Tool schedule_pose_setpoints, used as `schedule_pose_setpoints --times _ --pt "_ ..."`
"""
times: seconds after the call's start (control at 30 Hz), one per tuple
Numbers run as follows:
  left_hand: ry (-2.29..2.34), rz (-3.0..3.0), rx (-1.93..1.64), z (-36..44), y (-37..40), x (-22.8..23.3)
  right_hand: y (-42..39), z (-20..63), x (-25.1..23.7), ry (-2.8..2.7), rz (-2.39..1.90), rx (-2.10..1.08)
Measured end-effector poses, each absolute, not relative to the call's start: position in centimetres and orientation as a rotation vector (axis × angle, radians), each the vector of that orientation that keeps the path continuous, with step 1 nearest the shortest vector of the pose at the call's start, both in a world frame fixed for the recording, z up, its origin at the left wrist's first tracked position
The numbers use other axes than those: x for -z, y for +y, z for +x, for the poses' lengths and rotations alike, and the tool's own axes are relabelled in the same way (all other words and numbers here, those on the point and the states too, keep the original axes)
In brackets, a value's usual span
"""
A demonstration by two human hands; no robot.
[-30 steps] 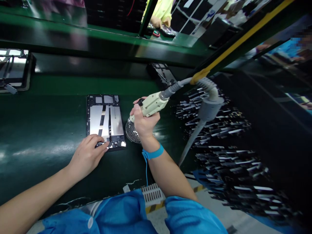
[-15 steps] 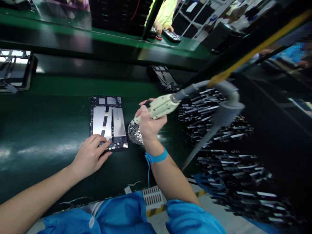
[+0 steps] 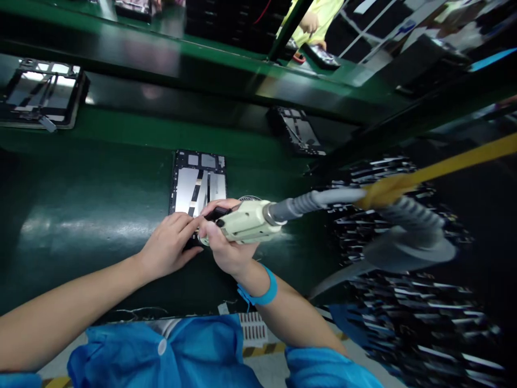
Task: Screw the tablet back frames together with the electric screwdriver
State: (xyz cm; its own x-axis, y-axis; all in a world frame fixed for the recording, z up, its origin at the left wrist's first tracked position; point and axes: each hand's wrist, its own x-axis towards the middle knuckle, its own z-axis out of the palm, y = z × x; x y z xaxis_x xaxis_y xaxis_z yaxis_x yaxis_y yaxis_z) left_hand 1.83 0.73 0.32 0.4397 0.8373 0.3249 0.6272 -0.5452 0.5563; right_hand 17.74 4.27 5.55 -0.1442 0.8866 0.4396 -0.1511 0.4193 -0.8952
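Observation:
An open tablet chassis (image 3: 197,180) with silver plates lies on the dark green belt (image 3: 81,205). My left hand (image 3: 169,249) rests its fingers on the chassis' near edge. My right hand (image 3: 226,249) grips a cream electric screwdriver (image 3: 246,222), held nearly level with its tip over the chassis' near right corner, beside my left fingers. A grey hose (image 3: 323,199) runs from the tool toward the right. The perforated round dish (image 3: 249,199) is mostly hidden behind the tool.
Another open chassis (image 3: 42,91) lies at the far left and a third chassis (image 3: 298,129) at the back right. A dark tray of many small metal parts (image 3: 404,302) fills the right side. A person in yellow (image 3: 311,21) works across the line.
My right hand has swung the screwdriver left from over the round dish onto the chassis' near right corner. The view shifted, and my left hand stayed on the chassis edge.

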Motion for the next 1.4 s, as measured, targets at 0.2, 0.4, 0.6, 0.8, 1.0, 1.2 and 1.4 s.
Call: schedule_pose_setpoints --times 0.2,0.4,0.6,0.8,1.0,1.2,1.4 --pt "1.269 2.349 -0.822 2.1 0.8 -0.4 4.5 17.9 -4.6 -1.419 -0.729 -1.011" --pt "1.264 2.348 -0.826 2.0 0.8 -0.3 4.4 17.9 -4.6 -1.442 -0.718 -1.066" --pt "1.293 2.370 -0.870 2.5 0.8 -0.1 4.2 17.8 -4.4 -1.493 -0.657 -1.040" --pt "1.392 2.420 -0.812 2.6 1.2 0.1 4.7 18.8 -4.9 -1.393 -0.684 -1.070" --pt "1.764 2.419 -0.724 -3.3 10.7 0.7 6.3 20.8 -5.9 -1.208 -0.647 -0.998" --pt "2.038 2.285 -0.746 -7.8 20.3 0.2 6.4 22.1 -5.3 -1.242 -0.739 -0.921" --pt "2.064 2.198 -0.778 -3.5 22.7 -0.1 6.9 27.0 -6.4 -1.216 -0.794 -0.796"
